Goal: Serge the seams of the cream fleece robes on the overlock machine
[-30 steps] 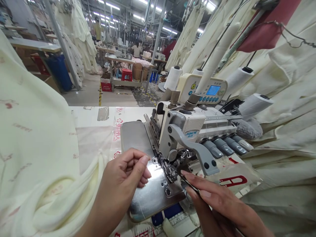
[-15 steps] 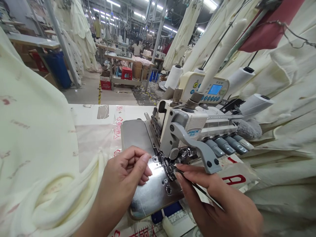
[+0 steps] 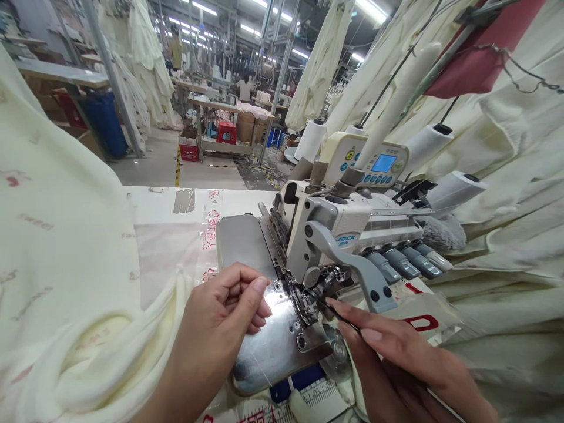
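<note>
My left hand point(image 3: 224, 317) hovers over the shiny metal plate point(image 3: 273, 346) of an overlock sewing machine point(image 3: 348, 229), thumb and forefinger pinched on a thin thread. My right hand point(image 3: 396, 352) comes in from the lower right, its fingers closed round slim dark tweezers point(image 3: 341, 317). The tweezer tips point at the needle and presser foot area point(image 3: 308, 296). Cream fabric point(image 3: 66, 264) is heaped by my left arm.
White thread cones point(image 3: 311, 140) and a control panel point(image 3: 374, 158) stand behind the machine head. More cream fabric point(image 3: 520, 235) hangs and piles at the right. Far back are tables, a red stool point(image 3: 226, 133) and other workers.
My right hand reached in to the presser foot, then drew back a little to the right with the tweezers still aimed at the needle area. The left hand kept its pinch in place.
</note>
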A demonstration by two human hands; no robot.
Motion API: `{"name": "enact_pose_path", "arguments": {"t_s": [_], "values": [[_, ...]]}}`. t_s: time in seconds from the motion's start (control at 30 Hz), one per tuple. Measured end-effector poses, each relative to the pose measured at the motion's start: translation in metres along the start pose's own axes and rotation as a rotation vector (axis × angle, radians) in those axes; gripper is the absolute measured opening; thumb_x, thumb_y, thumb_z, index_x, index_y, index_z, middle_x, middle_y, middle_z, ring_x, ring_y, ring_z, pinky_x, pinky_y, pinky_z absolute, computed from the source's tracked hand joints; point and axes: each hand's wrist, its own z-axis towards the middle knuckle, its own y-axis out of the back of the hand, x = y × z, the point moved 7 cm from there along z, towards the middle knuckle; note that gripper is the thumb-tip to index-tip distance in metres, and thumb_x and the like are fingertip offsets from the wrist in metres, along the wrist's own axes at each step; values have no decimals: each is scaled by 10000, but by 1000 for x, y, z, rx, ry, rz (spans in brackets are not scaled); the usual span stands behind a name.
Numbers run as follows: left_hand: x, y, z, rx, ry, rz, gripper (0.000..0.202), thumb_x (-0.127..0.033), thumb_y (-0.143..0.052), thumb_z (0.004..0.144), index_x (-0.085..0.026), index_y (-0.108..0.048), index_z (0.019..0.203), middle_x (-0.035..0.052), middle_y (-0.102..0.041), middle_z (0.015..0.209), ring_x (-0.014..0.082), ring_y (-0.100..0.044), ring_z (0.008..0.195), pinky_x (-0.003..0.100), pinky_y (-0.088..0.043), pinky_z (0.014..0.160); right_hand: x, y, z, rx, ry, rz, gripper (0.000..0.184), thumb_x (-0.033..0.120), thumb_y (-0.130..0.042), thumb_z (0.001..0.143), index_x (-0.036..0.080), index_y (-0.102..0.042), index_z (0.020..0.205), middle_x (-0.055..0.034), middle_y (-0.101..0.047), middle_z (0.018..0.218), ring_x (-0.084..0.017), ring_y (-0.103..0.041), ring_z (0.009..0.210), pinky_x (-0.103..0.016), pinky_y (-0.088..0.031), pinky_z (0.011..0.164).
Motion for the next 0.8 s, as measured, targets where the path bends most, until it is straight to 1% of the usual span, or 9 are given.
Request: {"name": "enact_pose_path", "arguments": {"t_s": [0.03, 0.07, 0.2, 0.23, 0.37, 0.5, 0.6, 0.7, 0.8], "values": [[0, 0, 0, -4, 2, 3, 210, -364, -585, 815, -178, -612, 722, -32, -620, 555, 49, -550, 480, 97, -452, 469, -2, -2, -3, 47, 6, 24, 154, 111, -668, 762, 209, -608, 865, -4, -737, 826, -121, -707, 682, -134, -571, 635], [0, 0, 0, -7, 5, 6, 214, -368, -584, 816, -178, -613, 722, -32, -620, 558, 49, -550, 483, 97, -453, 472, -3, -1, -6, 50, -2, 50, 178, 97, -678, 747, 208, -604, 865, -12, -737, 850, -133, -709, 704, -145, -577, 632], [0, 0, 0, -16, 7, 18, 225, -388, -587, 813, -179, -615, 732, -28, -621, 565, 51, -543, 483, 101, -451, 471, -9, 5, -20, -160, -131, 138, 268, 25, -683, 703, 175, -590, 905, -64, -729, 886, -175, -708, 759, -238, -595, 671], [0, 0, 0, -18, 6, 22, 227, -390, -588, 812, -179, -614, 733, -27, -620, 567, 53, -543, 485, 103, -452, 472, -9, 3, -22, -173, -143, 156, 268, 18, -677, 703, 170, -591, 907, -69, -727, 892, -177, -706, 768, -249, -594, 688], [-1, 1, -2, -26, -1, 41, 235, -394, -582, 815, -177, -617, 732, -24, -612, 563, 60, -543, 493, 114, -456, 479, -8, -5, -25, -135, -129, 205, 255, 15, -667, 711, 164, -593, 904, -68, -724, 904, -169, -703, 798, -235, -589, 709], [-1, 3, -3, -39, 10, 55, 245, -400, -586, 809, -170, -622, 732, -21, -606, 555, 66, -538, 490, 126, -457, 478, -10, -4, -25, -127, -119, 250, 284, -8, -656, 705, 159, -583, 923, -84, -723, 901, -190, -700, 827, -258, -596, 699], [-2, 1, -3, -46, 26, 60, 241, -393, -591, 805, -164, -624, 737, -17, -607, 562, 73, -539, 497, 139, -461, 485, -8, -3, -20, -72, -131, 251, 306, 23, -648, 721, 189, -570, 966, -76, -720, 946, -188, -700, 835, -249, -599, 697], [-7, 0, -5, -104, 27, 42, 231, -375, -603, 793, -159, -619, 715, -19, -592, 544, 77, -525, 484, 148, -454, 475, -1, -3, -12, -2, -84, 275, 348, 24, -621, 733, 225, -560, 1011, -52, -720, 960, -180, -700, 847, -233, -595, 722], [-10, -1, -8, -142, 19, 26, 220, -359, -604, 787, -156, -617, 703, -21, -579, 529, 80, -517, 472, 157, -448, 466, 2, 0, -5, -18, -68, 266, 346, 49, -601, 756, 250, -562, 1034, -51, -720, 960, -190, -694, 871, -258, -586, 760]]}}
